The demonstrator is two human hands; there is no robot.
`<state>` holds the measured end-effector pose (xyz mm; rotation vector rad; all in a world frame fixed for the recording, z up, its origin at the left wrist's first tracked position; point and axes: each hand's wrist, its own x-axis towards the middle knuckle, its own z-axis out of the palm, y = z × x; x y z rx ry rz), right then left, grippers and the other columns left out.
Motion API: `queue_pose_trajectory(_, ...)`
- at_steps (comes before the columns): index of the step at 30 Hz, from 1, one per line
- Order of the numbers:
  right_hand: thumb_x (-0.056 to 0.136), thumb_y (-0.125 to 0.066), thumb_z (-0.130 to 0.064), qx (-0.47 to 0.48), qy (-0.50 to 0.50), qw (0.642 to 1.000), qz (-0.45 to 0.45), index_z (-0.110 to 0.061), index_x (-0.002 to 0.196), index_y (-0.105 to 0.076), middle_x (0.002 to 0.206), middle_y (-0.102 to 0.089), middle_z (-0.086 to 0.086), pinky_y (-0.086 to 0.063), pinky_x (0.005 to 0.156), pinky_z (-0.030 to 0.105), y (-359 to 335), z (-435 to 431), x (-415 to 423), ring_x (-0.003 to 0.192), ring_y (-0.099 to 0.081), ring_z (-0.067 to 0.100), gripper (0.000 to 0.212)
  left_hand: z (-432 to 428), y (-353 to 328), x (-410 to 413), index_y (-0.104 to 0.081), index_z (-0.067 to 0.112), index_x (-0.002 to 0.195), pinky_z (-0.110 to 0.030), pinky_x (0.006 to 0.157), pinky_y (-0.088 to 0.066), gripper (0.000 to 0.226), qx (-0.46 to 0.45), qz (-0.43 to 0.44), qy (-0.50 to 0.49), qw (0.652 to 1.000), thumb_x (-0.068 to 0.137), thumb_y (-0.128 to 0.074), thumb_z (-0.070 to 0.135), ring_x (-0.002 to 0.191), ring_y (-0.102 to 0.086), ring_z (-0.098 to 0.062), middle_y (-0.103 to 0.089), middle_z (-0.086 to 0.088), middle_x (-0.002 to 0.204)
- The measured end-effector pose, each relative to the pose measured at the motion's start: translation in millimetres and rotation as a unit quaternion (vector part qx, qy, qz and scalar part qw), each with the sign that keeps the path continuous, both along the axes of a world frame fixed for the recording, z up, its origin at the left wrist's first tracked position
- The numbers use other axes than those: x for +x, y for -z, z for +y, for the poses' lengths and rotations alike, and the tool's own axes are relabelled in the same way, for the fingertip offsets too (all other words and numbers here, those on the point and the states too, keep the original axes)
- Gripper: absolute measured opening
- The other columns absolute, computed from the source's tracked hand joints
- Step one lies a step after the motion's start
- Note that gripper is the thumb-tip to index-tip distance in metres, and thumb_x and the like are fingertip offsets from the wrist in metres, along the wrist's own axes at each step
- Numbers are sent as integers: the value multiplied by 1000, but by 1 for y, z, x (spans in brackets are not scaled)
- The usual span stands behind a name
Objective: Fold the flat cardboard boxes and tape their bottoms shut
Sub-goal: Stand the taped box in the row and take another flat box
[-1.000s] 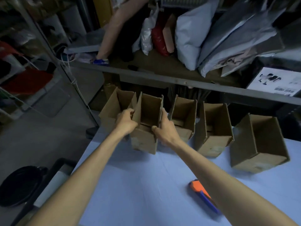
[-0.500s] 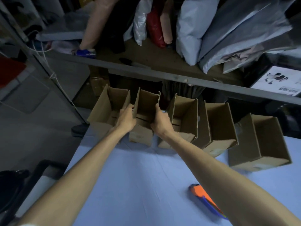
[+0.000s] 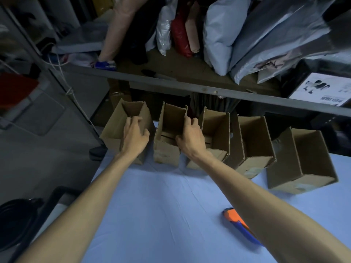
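Several folded cardboard boxes stand open-topped in a row along the far edge of the blue table [image 3: 161, 205]. My left hand [image 3: 134, 136] grips the right wall of the leftmost box [image 3: 114, 133], fingers curled over its rim. My right hand [image 3: 190, 138] holds the right wall of the second box [image 3: 167, 154], thumb inside and fingers over the top edge. A small gap separates these two boxes. The third box [image 3: 218, 130] sits just right of my right hand. The fourth box [image 3: 254, 141] and the fifth box [image 3: 311, 154] stand further right, untouched.
An orange and blue utility knife [image 3: 237, 223] lies on the table under my right forearm. A grey shelf rail [image 3: 209, 90] hangs over the boxes, loaded with plastic mailer bags [image 3: 220, 35]. Another person's arm [image 3: 117, 31] rests on that shelf. A black bin [image 3: 17, 221] sits lower left.
My left hand has left the second box and moved left onto the leftmost box. My right hand stays on the second box. The view has shifted closer and left.
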<state>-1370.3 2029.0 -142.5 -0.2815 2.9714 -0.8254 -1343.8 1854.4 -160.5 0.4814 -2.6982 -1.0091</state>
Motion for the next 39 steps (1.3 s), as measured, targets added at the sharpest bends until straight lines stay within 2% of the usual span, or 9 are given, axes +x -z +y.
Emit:
queue_pose_trajectory(5, 83, -67, -9, 6, -61, 997, 43, -9, 139, -35, 130, -39, 12, -53, 80, 32, -7, -1, 24, 104, -55, 28, 64, -26, 7, 21, -39, 11, 133, -43, 94, -44, 65, -116, -181, 23, 976, 81, -73, 31, 120, -46, -32, -47, -13, 130)
queue_pose_trajectory(9, 85, -62, -8, -8, -96, 994, 59, -9, 142, -35, 131, -41, 10, -51, 82, 30, -8, 0, 46, 105, -55, 25, 62, -31, 15, 45, -58, 13, 113, -34, 96, -35, 25, -273, -185, 77, 941, 92, -49, 4, 103, -52, -26, -62, -11, 111)
queue_pose_trajectory(18, 86, -64, -10, -33, -180, 982, 46, -10, 135, -41, 131, -44, 10, -51, 85, 35, -5, -2, 83, 103, -56, 27, 54, -35, -15, 103, -54, 7, 78, -40, 80, -38, 27, -143, -29, 85, 986, 75, -50, -19, 92, -45, -31, -51, -8, 85)
queue_pose_trajectory(26, 75, -79, -25, -86, -379, 921, 11, -22, 153, -15, 151, -25, 5, -39, 101, 39, -19, -15, 134, 130, -33, 27, 101, -8, -83, 172, -57, 24, 67, -25, 64, -41, 31, -73, -143, 167, 973, 79, -60, -5, 76, -57, -10, -63, 1, 78)
queue_pose_trajectory(28, 71, -82, -35, -86, -425, 901, -2, -21, 147, -33, 150, -32, 3, -31, 105, 37, -21, -7, 140, 132, -27, 24, 92, 9, -99, 183, -59, 23, 68, -15, 57, -38, 28, -83, -174, 209, 959, 76, -61, -4, 69, -54, -6, -60, 6, 72)
queue_pose_trajectory(31, 65, -85, -34, -149, -461, 872, -75, -15, 115, -65, 118, -65, 2, -44, 96, 41, -24, 13, 147, 115, -53, 19, 57, 29, -107, 194, -59, 22, 71, -16, 63, -43, 26, -39, -188, 232, 954, 71, -67, -3, 72, -58, -4, -63, 9, 73)
queue_pose_trajectory(33, 69, -83, -24, -249, -424, 861, -131, -11, 105, -69, 98, -71, 5, -50, 85, 44, -23, 33, 153, 96, -64, 20, 41, 40, -102, 197, -60, 24, 84, -19, 74, -44, 30, -16, -139, 224, 964, 70, -75, 2, 85, -58, -1, -64, 13, 87)
queue_pose_trajectory(36, 80, -73, -4, -388, -279, 863, -164, 1, 90, -66, 77, -66, 2, -48, 65, 23, -20, 63, 163, 70, -62, 7, 13, 54, -92, 198, -55, 26, 115, -21, 89, -39, 49, -12, -16, 180, 983, 73, -79, 17, 108, -50, -4, -54, 10, 114)
queue_pose_trajectory(39, 89, -62, 0, -471, -87, 846, -233, -3, 89, -65, 78, -66, 2, -50, 63, 20, -9, 85, 170, 67, -62, 4, 4, 68, -78, 200, -53, 26, 127, -29, 92, -41, 54, -65, -86, 151, 983, 80, -72, 43, 116, -48, -12, -53, 6, 124)
